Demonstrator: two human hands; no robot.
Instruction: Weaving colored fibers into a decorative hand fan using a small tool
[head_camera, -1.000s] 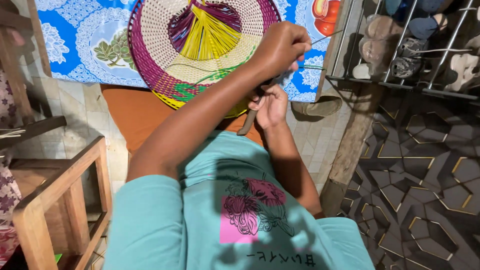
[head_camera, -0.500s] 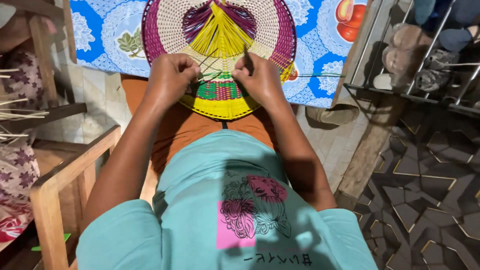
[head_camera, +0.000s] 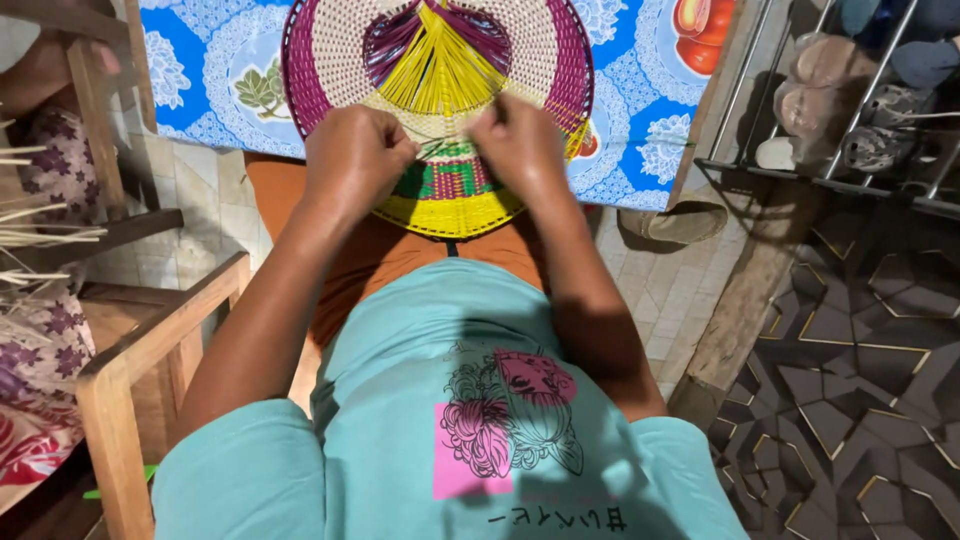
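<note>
Fabric first: a teal shirt with a pink flower print fills the near view at 6 o'clock, orange trousers showing beyond it. At 8 o'clock stands a wooden chair frame, with pale loose strands lying across it at 9 o'clock.

Both forearms run up toward 12 o'clock. The left hand is curled closed, fingers pinched down on the woven fan; the right hand is likewise closed on it, just beside the left. The fan is round, cream with a purple rim, yellow strands fanning from its centre, a green, red and yellow band at its near edge. It rests tilted on the lap, its far edge against the blue patterned tablecloth.

Risk, as judged: the strands under the fingers look thin and taut. A hard tug could snap one or loosen the weave; a slack pinch could let a strand slip back out.

Hard to make out: fingertips are hidden under the knuckles, so which strand each hand holds cannot be told. The fan's top is cut off by the frame. At 2 o'clock a metal rack holds shoes, partly cut off.
</note>
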